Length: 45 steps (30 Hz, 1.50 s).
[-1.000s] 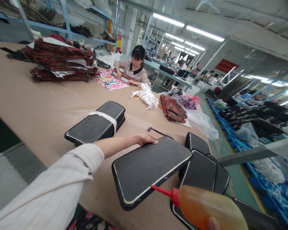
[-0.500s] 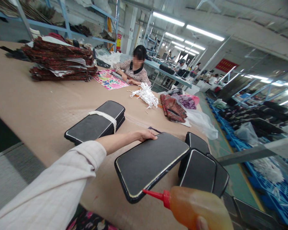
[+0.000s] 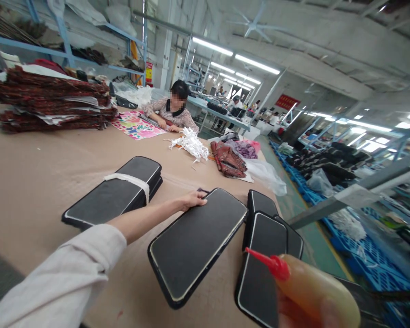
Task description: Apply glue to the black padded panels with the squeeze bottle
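Observation:
My left hand (image 3: 193,200) is closed on the far edge of a black rounded panel (image 3: 198,243), thumb on top. The panel is held tilted above the table, and a pale line runs round its border. In my right hand (image 3: 304,312), partly cut off by the frame's bottom, is a glue bottle (image 3: 323,289) of yellowish liquid with a red pointed nozzle. The nozzle tip is to the right of the panel, apart from it, in front of a pile of similar black panels (image 3: 264,269). To the left lies a stack of black panels (image 3: 118,191) tied with a white strip.
Across the brown table (image 3: 78,148), a person (image 3: 172,109) sits by a floral sheet (image 3: 136,125). A tall pile of dark red fabric (image 3: 54,98) stands at the left. White strips (image 3: 191,145) and crumpled cloth (image 3: 227,159) lie farther back. A metal bar (image 3: 328,207) slants at the right.
The nozzle has left the panel's near edge and moved right and up. My left hand still grips the panel, now turned more steeply. The whole view has shifted to the right.

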Motion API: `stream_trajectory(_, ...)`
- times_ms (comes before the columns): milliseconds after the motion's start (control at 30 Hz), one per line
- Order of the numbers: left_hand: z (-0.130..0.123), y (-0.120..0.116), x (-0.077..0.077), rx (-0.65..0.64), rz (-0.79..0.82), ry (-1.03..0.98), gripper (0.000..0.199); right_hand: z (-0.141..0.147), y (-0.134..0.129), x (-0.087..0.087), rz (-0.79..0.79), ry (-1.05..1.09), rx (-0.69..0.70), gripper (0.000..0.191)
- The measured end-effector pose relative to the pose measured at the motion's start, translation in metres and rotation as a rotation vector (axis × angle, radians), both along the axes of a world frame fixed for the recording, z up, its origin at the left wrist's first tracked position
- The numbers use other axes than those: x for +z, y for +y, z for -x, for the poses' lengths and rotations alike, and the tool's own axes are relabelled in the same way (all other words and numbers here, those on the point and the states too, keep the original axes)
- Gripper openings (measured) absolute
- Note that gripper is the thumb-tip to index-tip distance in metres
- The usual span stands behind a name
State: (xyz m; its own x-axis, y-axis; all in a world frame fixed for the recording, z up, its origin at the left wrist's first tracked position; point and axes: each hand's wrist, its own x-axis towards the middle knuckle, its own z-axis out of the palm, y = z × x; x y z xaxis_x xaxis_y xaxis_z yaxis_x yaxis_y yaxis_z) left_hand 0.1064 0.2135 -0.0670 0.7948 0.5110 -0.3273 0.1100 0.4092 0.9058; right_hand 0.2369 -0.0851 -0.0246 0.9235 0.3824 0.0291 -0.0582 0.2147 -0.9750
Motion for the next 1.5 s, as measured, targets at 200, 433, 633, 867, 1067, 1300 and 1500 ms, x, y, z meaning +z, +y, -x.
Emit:
stream_trajectory(200, 0.003, -0.007, -0.004, -0.04, -0.013, 0.025, 0.031, -0.002, 0.021, 0.027, -0.19, 0.057, -0.036, 0.062)
stream_trajectory(433, -0.008, -0.021, -0.017, -0.021, -0.004, 0.133, 0.016, 0.011, 0.053, -0.011, -0.156, 0.052, -0.023, 0.059)
stream_trajectory(633, -0.009, -0.031, -0.038, -0.012, 0.024, 0.164, 0.019, 0.0, 0.065, -0.051, -0.073, 0.011, -0.103, 0.073)
stream_trajectory(867, -0.004, -0.04, -0.07, 0.005, 0.06, 0.12, 0.027, -0.003, 0.063, -0.097, 0.044, 0.056, -0.124, 0.075)
stream_trajectory(1067, 0.0, -0.042, -0.086, 0.069, 0.003, 0.12, 0.03, 0.005, 0.063, -0.124, 0.121, 0.088, -0.1, 0.075)
stream_trajectory(1300, 0.004, -0.04, -0.087, 0.061, -0.005, 0.13, 0.047, 0.021, 0.053, -0.14, 0.225, 0.023, -0.056, 0.079)
stream_trajectory(1500, 0.006, -0.018, -0.069, 0.066, 0.019, 0.128, 0.044, 0.051, 0.039, -0.133, 0.229, -0.021, -0.035, 0.08)
